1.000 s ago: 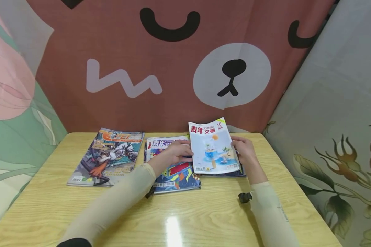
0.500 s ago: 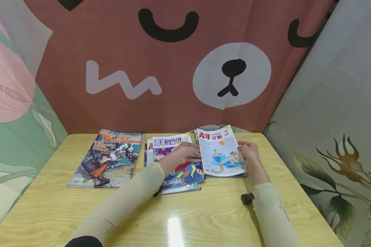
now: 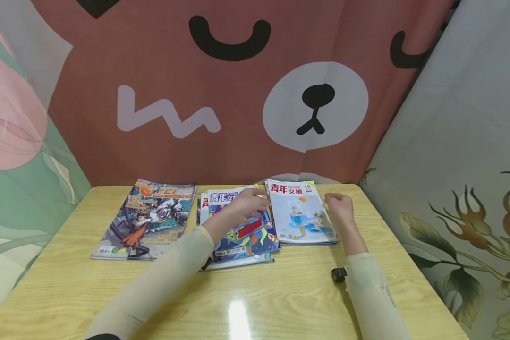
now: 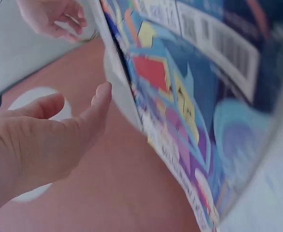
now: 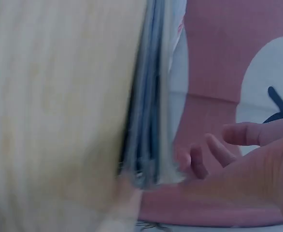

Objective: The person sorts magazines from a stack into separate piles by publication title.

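Observation:
A pale-blue magazine with a red title and a seaside picture tops the right-hand pile. My right hand is just off that pile's right edge, its fingers loosely bent around nothing. In the right wrist view the right hand is beside the stacked page edges. Over the middle pile, topped by a colourful blue-and-purple magazine, hovers my left hand, holding nothing. The left wrist view has its relaxed fingers, left hand, apart from the blue cover.
A magazine pile with a fantasy-figure cover lies at the left of the wooden table. Behind the table's far edge hangs a brown bear-face curtain. A flowered curtain hangs at the right.
The pale-blue magazine has moved down and right, from slightly raised and tilted to flat on the right pile. Both hands have let go; the left has drawn back leftward.

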The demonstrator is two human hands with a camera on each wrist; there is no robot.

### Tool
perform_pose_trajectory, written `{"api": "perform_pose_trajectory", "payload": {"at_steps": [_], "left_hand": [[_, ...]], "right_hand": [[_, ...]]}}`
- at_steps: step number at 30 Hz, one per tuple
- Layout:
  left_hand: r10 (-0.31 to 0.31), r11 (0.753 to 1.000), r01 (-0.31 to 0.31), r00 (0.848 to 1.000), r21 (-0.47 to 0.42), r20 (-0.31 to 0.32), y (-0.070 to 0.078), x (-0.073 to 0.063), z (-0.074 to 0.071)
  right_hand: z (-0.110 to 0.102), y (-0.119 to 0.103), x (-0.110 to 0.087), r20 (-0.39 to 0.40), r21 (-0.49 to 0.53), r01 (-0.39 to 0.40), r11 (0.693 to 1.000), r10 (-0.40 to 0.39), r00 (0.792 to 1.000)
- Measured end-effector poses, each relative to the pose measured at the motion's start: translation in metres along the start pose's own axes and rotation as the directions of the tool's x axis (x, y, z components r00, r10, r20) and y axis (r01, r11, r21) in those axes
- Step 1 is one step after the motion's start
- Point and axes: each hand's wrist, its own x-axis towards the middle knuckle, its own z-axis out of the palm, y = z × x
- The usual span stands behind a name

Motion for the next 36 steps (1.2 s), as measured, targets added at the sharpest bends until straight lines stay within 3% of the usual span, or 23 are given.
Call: {"api": "perform_pose_trajectory", "payload": {"at_steps": [7,14,20,22,25,29,32,36], "left_hand": [[0.055,0.993,-0.049,0.997,0.103,-0.051,0.003,-0.029,-0.037],[0.043,0.973,-0.001,0.984,0.232,-0.173,-0.011,-0.055,-0.073],[0.011,0.962,0.039,0.983,0.27,-0.181,-0.021,-0.063,-0.105],[0.0,0.961,0.051,0.983,0.273,-0.185,-0.024,-0.065,-0.113],[-0.021,0.969,0.065,0.983,0.24,-0.18,-0.028,-0.068,-0.122],[-0.06,0.985,0.086,0.983,0.147,-0.172,-0.031,-0.07,-0.128],[-0.086,0.987,0.108,0.981,0.121,-0.173,-0.032,-0.07,-0.13],[-0.105,0.98,0.132,0.979,0.152,-0.175,-0.032,-0.068,-0.13]], "right_hand": [[0.026,-0.021,-0.017,0.107,-0.024,0.138,0.99,-0.135,0.985],[0.075,-0.034,-0.034,0.258,-0.03,0.328,0.944,-0.31,0.915],[0.105,-0.046,-0.04,0.353,-0.139,0.43,0.892,-0.361,0.863],[0.113,-0.047,-0.04,0.357,-0.17,0.456,0.873,-0.377,0.855],[0.123,-0.05,-0.041,0.373,-0.246,0.459,0.854,-0.354,0.858],[0.133,-0.052,-0.044,0.425,-0.354,0.411,0.84,-0.247,0.871],[0.137,-0.053,-0.045,0.474,-0.402,0.403,0.822,-0.19,0.86],[0.14,-0.052,-0.044,0.515,-0.436,0.398,0.807,-0.14,0.846]]}}
